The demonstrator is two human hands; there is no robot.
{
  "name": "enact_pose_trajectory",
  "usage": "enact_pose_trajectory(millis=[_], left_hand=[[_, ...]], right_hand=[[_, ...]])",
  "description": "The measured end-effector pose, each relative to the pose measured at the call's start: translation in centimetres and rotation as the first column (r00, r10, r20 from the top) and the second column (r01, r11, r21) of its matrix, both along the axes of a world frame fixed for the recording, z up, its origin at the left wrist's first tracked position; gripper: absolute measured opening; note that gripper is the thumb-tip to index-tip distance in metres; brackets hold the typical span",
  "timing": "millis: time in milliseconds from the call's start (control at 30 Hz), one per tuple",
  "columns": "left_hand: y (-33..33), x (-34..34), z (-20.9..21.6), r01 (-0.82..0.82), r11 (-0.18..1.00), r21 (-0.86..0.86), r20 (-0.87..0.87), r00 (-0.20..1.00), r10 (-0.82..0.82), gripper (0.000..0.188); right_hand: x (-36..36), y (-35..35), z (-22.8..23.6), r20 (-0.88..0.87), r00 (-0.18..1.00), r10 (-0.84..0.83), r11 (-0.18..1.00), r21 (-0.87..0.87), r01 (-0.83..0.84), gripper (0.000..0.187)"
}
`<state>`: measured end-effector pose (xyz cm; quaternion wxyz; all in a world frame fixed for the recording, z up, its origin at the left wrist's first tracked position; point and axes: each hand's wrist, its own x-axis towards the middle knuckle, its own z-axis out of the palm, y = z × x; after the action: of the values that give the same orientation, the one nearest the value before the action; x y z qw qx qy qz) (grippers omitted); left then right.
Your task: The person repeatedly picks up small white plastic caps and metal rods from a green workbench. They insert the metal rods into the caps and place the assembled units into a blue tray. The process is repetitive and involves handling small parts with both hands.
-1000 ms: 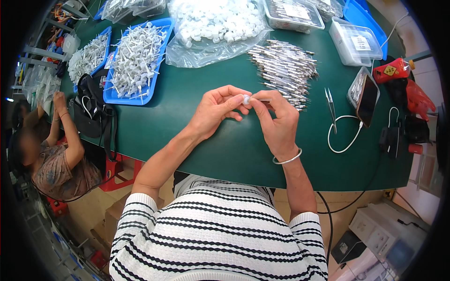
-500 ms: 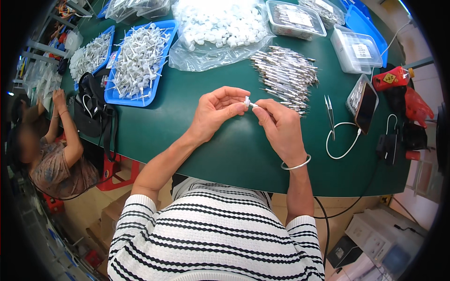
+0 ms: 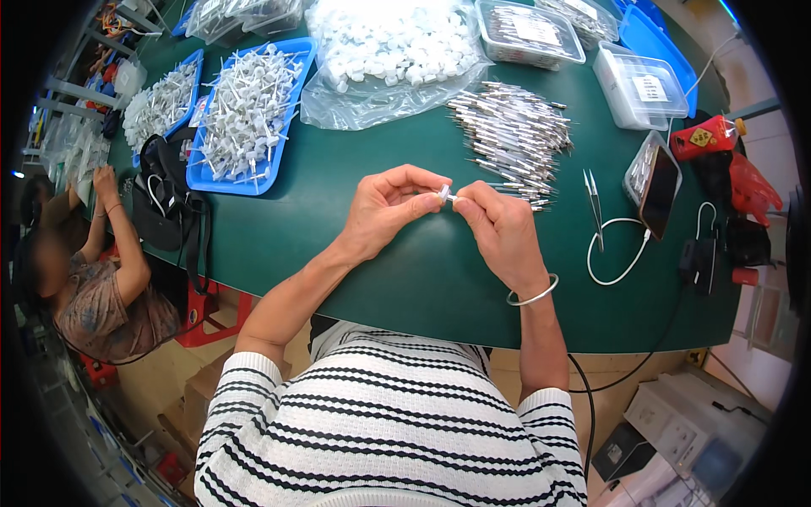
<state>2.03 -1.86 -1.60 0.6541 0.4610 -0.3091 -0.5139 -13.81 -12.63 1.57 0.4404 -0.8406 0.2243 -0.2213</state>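
Observation:
My left hand (image 3: 382, 213) pinches a small white plastic cap (image 3: 444, 192) between thumb and forefinger, its other fingers curled. From the right, my right hand (image 3: 507, 232) grips a thin, light-coloured rod (image 3: 452, 198) between thumb and forefinger. The rod's visible end meets the cap; the rest is hidden in my fingers. Just beyond my right hand lies a pile of slim metal-and-white rods (image 3: 515, 135). An open plastic bag (image 3: 363, 110) of similar white caps lies further back. To the left, a blue tray (image 3: 269, 179) holds many white pieces with thin stems.
Tweezers (image 3: 595, 207), a white cable (image 3: 596, 275) and a phone (image 3: 660, 198) leaning on a plastic box lie at right. Lidded boxes (image 3: 638, 93) stand behind them. A black bag (image 3: 160, 203) hangs over the left edge. Another person (image 3: 110, 287) sits at far left.
Both hands stay in nearly the same place. The rod and cap have come closer together, with less of the rod showing, and my right fingertips have shifted slightly left.

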Motion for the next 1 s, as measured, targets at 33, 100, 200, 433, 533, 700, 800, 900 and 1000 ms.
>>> enact_pose_trajectory(millis=[33,100,200,433,533,700,800,900,1000], left_hand=[[0.0,0.0,-0.1,0.009,1.0,-0.009,-0.005,1.0,-0.009,0.022],[0.1,-0.1,-0.2,0.017,1.0,-0.024,-0.011,1.0,-0.018,0.021],[0.2,-0.4,0.0,0.008,0.999,-0.037,-0.001,1.0,-0.008,0.02],[0.2,-0.7,0.9,-0.053,0.983,-0.174,0.198,0.976,0.088,0.021],[0.3,-0.7,1.3,-0.056,0.982,-0.178,0.191,0.977,0.09,0.02],[0.4,-0.7,1.1,-0.039,0.965,-0.258,0.187,0.978,0.089,0.019],[0.4,-0.6,0.7,-0.035,0.958,-0.284,0.202,0.975,0.095,0.019],[0.3,-0.6,0.9,-0.021,0.958,-0.285,0.264,0.959,0.099,0.02],[0.4,0.0,2.1,0.026,0.975,-0.222,0.338,0.94,0.052,0.021]], right_hand=[[-0.1,-0.1,0.1,-0.015,1.0,0.01,0.999,0.05,-0.009,0.013],[-0.2,-0.2,0.2,-0.044,0.999,0.032,0.988,0.15,-0.026,0.013],[0.1,0.4,-0.1,0.013,1.0,-0.021,0.988,0.155,0.019,0.013],[0.7,0.9,-1.1,0.14,0.989,-0.035,0.991,0.13,0.017,0.013],[0.9,0.9,-1.4,0.212,0.977,-0.023,0.935,0.352,-0.054,0.016],[0.7,1.1,-1.8,0.27,0.963,-0.009,0.887,0.446,-0.117,0.018],[0.9,0.9,-2.3,0.273,0.962,0.025,0.88,0.451,-0.151,0.019],[0.6,0.4,-2.5,0.277,0.959,0.055,0.794,0.571,-0.21,0.023],[0.7,0.0,-3.2,0.359,0.928,0.102,0.668,0.667,-0.331,0.027]])
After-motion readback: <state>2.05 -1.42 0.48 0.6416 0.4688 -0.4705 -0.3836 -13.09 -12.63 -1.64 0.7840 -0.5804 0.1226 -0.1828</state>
